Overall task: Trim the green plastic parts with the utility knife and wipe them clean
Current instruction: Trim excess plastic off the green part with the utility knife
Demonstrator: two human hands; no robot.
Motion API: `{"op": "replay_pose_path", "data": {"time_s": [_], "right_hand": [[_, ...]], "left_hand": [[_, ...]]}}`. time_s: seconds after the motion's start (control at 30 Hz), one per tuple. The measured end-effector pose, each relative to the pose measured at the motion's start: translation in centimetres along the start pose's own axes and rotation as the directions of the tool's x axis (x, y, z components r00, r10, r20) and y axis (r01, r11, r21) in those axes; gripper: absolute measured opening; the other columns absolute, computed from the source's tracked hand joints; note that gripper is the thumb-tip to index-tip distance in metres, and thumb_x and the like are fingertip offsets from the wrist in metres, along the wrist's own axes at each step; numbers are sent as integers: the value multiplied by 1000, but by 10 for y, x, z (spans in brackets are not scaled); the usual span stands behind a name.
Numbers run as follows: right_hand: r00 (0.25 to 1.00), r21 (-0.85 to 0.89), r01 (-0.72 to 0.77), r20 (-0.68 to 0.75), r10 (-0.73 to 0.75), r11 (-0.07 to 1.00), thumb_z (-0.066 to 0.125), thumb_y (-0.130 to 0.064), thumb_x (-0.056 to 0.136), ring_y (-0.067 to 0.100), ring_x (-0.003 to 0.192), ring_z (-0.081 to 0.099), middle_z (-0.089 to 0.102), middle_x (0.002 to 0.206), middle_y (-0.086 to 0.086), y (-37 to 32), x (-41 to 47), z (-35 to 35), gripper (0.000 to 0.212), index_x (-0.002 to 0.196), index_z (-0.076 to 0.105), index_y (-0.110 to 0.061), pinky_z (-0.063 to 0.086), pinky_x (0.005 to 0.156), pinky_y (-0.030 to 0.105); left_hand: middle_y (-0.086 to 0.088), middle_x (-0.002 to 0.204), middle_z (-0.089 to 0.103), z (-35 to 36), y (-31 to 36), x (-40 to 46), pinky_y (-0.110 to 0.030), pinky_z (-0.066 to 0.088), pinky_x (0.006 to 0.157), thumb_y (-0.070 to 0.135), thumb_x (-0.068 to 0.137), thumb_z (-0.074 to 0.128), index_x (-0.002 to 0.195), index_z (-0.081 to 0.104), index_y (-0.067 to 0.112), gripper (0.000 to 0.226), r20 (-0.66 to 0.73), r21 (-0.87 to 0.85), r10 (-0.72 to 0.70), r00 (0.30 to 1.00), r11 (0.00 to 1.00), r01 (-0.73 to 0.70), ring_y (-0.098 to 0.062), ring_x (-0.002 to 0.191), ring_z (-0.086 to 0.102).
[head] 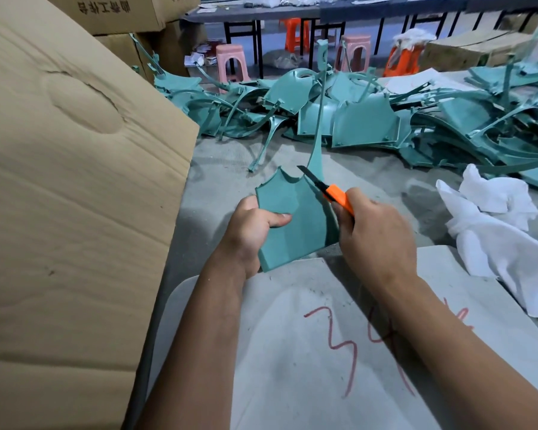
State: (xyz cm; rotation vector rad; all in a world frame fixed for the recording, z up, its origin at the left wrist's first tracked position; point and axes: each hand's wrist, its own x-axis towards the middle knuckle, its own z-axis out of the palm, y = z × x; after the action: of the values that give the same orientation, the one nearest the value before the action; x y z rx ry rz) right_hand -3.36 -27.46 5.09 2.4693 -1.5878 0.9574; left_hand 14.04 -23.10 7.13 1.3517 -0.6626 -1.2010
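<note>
1. Left hand point(255, 225): fingers curled round the left edge of a green plastic part point(295, 218), thumb pressed on its face; part held upright above a grey board point(308, 352) marked in red.
2. Right hand point(376, 234): fist closed round an orange utility knife point(330, 190), blade extended, lying against the part's upper right edge beside a thin rising strip.
3. Heap of green parts point(354, 113): on the floor beyond.
4. White cloths point(503, 231): at right.
5. Cardboard box point(69, 181): at left.
</note>
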Motion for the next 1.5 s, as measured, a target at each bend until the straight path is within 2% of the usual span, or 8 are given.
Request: {"op": "replay_pose_path", "data": {"time_s": [0.2, 0.4, 0.53, 0.73, 0.97, 1.13, 1.33, 1.5], "right_hand": [[993, 402, 69, 65, -103, 913, 55, -33, 104, 18, 50, 41, 39, 53, -5, 6, -1, 2, 34, 76, 46, -17, 29, 49, 35], [998, 473, -10, -52, 40, 881, 50, -32, 108, 14, 53, 44, 38, 51, -8, -12, -4, 7, 38, 73, 37, -24, 28, 46, 24], [995, 527, -17, -71, 64, 849, 44, -37, 107, 19, 53, 45, 44, 52, -4, -16, -4, 8, 38, 75, 42, -18, 30, 47, 28], [993, 674, -120, 73, 96, 729, 45, -40, 108, 31, 52, 53, 58, 58, 10, -19, -6, 14, 40, 77, 52, -14, 44, 48, 46], [982, 736, -182, 101, 161, 652, 47, -37, 108, 30, 50, 54, 58, 57, 8, -17, -5, 15, 42, 77, 54, -10, 45, 47, 45], [981, 674, -191, 112, 157, 714, 47, -37, 109, 35, 57, 57, 61, 62, 14, -23, -3, 15, 43, 77, 55, -9, 47, 54, 51], [998, 392, -59, -8, 67, 918, 45, -41, 108, 20, 50, 45, 47, 56, -2, -8, 3, 11, 39, 78, 45, -17, 28, 47, 37], [991, 105, 60, -129, -46, 993, 49, -40, 106, 33, 54, 41, 48, 63, 2, 14, 11, 2, 34, 82, 43, -17, 25, 50, 36]], "left_hand": [[-11, 93, 78, -9, 2, 2, -38, 62, 61, -13, 87, 57, 103, 71, 8, 30, -62, -121, 64, 996, 990, -72, -28, 78, 76], [-18, 109, 75, 5, -10, 9, -48, 59, 86, -7, 94, 58, 111, 69, 5, 23, -135, -49, 238, 962, 968, -247, -39, 101, 71], [-10, 106, 76, 24, -22, 13, -45, 58, 93, 2, 98, 59, 113, 69, 8, 19, -145, 166, 399, 905, 912, -376, -27, 100, 73], [-4, 120, 72, 28, -31, 13, -5, 47, 84, 4, 98, 56, 134, 64, 15, 38, -151, 395, 618, 772, 754, -525, -13, 107, 68], [3, 136, 65, 29, -35, 12, -2, 40, 93, -3, 97, 53, 145, 55, 25, 56, -70, 496, 708, 702, 635, -591, -4, 118, 61], [-4, 123, 71, 26, -36, 15, 1, 40, 82, 1, 98, 56, 137, 61, 16, 43, -149, 489, 683, 715, 680, -547, -5, 104, 63], [-11, 109, 75, 21, -29, 15, -34, 56, 89, -6, 95, 59, 116, 68, 3, 24, -174, 188, 481, 859, 873, -451, -19, 98, 71], [-5, 106, 76, 5, -18, 12, -44, 56, 95, -12, 93, 57, 108, 70, 16, 34, -15, 115, 388, 921, 916, -384, -26, 104, 72]]}}
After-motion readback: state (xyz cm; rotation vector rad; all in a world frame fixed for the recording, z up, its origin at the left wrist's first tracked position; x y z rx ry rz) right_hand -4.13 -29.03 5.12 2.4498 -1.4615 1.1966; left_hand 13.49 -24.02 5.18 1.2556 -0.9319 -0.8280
